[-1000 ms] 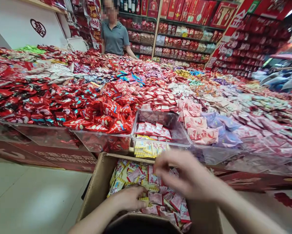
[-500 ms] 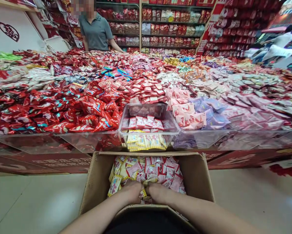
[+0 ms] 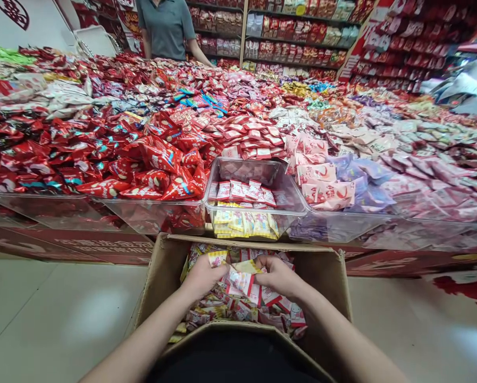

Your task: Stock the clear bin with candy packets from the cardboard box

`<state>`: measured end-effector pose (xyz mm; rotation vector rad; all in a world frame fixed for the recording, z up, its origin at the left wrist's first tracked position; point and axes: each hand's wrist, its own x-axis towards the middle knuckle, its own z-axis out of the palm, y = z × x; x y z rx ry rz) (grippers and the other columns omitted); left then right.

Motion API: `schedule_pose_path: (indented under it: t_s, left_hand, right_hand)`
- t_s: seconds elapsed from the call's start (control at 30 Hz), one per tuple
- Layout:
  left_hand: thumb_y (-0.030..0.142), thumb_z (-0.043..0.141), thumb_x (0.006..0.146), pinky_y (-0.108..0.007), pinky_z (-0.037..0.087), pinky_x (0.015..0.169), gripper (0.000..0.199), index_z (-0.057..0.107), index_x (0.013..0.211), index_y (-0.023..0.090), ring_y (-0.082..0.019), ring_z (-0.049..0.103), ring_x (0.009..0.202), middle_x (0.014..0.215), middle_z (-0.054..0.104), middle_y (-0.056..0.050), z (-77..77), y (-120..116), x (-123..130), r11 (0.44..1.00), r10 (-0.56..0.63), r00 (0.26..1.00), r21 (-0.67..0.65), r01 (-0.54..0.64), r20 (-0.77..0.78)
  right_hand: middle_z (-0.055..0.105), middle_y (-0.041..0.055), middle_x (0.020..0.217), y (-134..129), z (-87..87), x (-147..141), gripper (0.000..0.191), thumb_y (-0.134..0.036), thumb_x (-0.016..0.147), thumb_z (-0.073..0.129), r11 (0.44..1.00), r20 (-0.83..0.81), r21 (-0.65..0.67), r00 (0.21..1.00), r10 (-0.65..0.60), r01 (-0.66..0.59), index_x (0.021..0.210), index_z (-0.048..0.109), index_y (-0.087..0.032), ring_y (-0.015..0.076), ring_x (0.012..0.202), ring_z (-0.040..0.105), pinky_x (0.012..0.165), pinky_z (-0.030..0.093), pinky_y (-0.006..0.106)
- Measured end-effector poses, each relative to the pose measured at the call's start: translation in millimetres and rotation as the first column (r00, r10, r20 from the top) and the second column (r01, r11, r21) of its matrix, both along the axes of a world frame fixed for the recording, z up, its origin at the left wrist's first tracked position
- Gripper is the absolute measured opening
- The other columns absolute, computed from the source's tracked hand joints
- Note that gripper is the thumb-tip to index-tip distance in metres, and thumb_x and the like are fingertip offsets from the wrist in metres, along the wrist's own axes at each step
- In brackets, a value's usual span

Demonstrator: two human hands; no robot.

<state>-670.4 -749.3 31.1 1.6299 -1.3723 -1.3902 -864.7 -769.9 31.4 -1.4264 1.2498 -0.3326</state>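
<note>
Over the open cardboard box (image 3: 320,282), my left hand (image 3: 202,277) is closed on a small yellow-and-white candy packet (image 3: 217,259). My right hand (image 3: 278,275) pinches another yellow candy packet (image 3: 248,267) by its right end. Just below, between the two hands, is a pink-and-white packet (image 3: 239,283); whether fingers grip it I cannot tell. Loose pink and yellow packets (image 3: 238,310) fill the box beneath my hands. Directly beyond the box stands a clear plastic bin (image 3: 296,197), with red-and-white packets (image 3: 244,190) at its back and yellow packets (image 3: 244,224) at its front.
Red snack bags (image 3: 162,157) are heaped left of the bin. Pink bags (image 3: 326,186) and purple bags (image 3: 361,178) lie to its right. Behind the wide candy display stands a person in a grey shirt (image 3: 166,29). Stocked shelves (image 3: 298,32) line the back wall.
Both hands have risen from deep among the packets and moved forward and apart, with yellow packets now showing in their fingers. The camera view has tilted down and shifted slightly left.
</note>
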Motion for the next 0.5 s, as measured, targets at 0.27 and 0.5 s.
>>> schedule_pose_path:
  t_s: [0.27, 0.5]
  left_hand:
    - [0.023, 0.05, 0.066, -0.032, 0.048, 0.067, 0.034, 0.049, 0.098, 0.012, -0.02, 0.062, 0.072, 0.081, 0.065, -0.007, -10.0, 6.8, -14.2, 0.99, 0.135, 0.946, 0.076, -0.118, -0.296]
    - [0.009, 0.052, 0.06, -0.034, 0.037, 0.085, 0.035, 0.057, 0.093, 0.018, -0.024, 0.055, 0.093, 0.09, 0.064, -0.005, -9.3, 8.4, -10.7, 0.994, 0.11, 0.983, -0.008, -0.113, -0.148]
  right_hand:
    - [0.061, 0.0003, 0.066, -0.6, 3.7, 1.1, 0.027, -0.031, 0.059, 0.062, 0.963, 0.251, 0.246, 0.953, -0.169, 0.106, 0.079, 0.057, -0.014, 0.0134, 0.057, 0.055, 0.056, 0.042, 0.025]
    - [0.065, 0.0044, 0.076, 2.6, 3.2, 4.8, 0.015, -0.021, 0.066, 0.056, 0.986, -0.105, -0.158, 0.993, 0.044, -0.061, 0.078, 0.062, -0.015, 0.0171, 0.069, 0.057, 0.065, 0.041, 0.026]
